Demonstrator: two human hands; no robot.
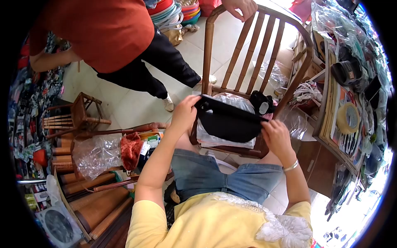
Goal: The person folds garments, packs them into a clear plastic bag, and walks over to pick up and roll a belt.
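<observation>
Both my hands hold a black cloth piece (227, 124) stretched out over the seat of a wooden chair (207, 53). A folded band runs along its upper edge, and the lower part hangs down in a rounded flap; its exact kind I cannot make out. My left hand (185, 110) pinches the upper left corner. At the opposite end, the fingers of my right hand (276, 134) close on the right corner. Under the cloth, pale plastic-wrapped goods (204, 138) lie on the seat. Beside them sits a black bundle (259, 99) with a whitish tag.
Another person (111, 37) in a red shirt stands at upper left; a hand (240, 7) rests on the chair's top rail. At right, a cluttered table holds a tape roll (347, 118). Left of me are a plastic bag (97, 155), red cloth (132, 151) and a small bamboo chair (80, 111).
</observation>
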